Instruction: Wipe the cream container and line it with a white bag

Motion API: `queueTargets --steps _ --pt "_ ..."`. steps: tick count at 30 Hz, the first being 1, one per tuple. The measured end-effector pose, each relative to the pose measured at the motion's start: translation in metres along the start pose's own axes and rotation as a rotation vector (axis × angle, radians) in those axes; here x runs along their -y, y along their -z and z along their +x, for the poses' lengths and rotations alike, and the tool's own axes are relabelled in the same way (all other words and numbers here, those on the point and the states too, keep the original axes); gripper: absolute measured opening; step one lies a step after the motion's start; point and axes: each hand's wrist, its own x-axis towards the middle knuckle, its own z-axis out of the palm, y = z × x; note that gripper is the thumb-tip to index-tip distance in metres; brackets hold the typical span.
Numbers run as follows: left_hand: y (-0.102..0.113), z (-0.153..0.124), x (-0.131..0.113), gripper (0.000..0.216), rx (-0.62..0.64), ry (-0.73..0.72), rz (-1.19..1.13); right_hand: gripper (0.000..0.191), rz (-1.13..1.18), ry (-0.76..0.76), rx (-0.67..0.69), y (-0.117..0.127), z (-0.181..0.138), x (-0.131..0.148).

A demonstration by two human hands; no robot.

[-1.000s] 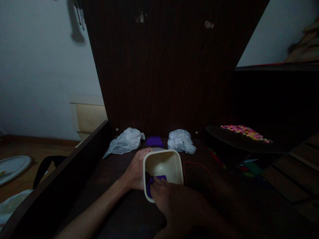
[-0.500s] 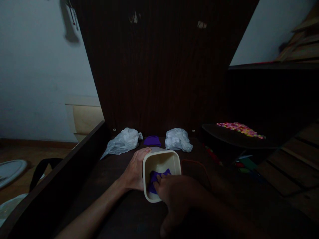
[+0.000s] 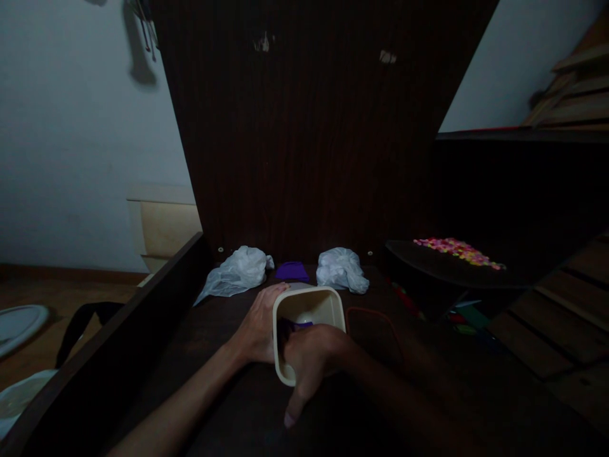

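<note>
A cream square plastic container (image 3: 328, 303) stands on the dark wooden surface in front of me. My left hand (image 3: 259, 327) wraps its left wall and holds it steady. My right hand (image 3: 309, 358) reaches over the near rim with its fingers inside, pressed on a purple cloth (image 3: 299, 325) of which only a sliver shows. The thumb of that hand hangs outside the rim, pointing down toward me.
Two crumpled white plastic bags (image 3: 238, 270) (image 3: 341, 270) lie at the back, with another purple cloth (image 3: 292, 271) between them. A dark red-rimmed lid (image 3: 375, 330) lies right of the container. Colourful small pieces (image 3: 457, 251) sit on a dark tray at right. A dark board (image 3: 118, 343) edges the left.
My right hand has pushed deeper into the container, covering most of the purple cloth. The left hand has kept its hold on the container wall.
</note>
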Motion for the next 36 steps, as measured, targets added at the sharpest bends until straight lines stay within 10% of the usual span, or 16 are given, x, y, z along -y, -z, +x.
queueTargets --steps 5,9,11,19,27,36 --pt "0.004 0.000 0.003 0.112 0.003 0.007 -0.040 0.094 0.022 0.065 -0.182 -0.015 -0.015 0.011" --pt "0.007 0.003 0.004 0.113 0.009 -0.013 -0.027 0.043 0.036 -0.087 -0.413 -0.044 -0.027 0.007" --pt "0.007 0.005 0.003 0.114 0.015 -0.041 -0.022 0.050 0.050 -0.019 -0.472 -0.054 -0.039 -0.001" --pt "0.010 0.006 -0.003 0.117 0.036 -0.040 -0.045 0.101 0.133 -0.064 -0.181 -0.034 -0.030 -0.016" --pt "0.008 0.003 -0.002 0.115 0.039 -0.017 -0.041 0.074 0.054 -0.020 0.112 -0.001 0.018 -0.015" --pt "0.015 0.001 0.001 0.097 0.025 0.029 -0.020 0.066 -0.062 0.123 -0.445 -0.032 -0.026 0.012"
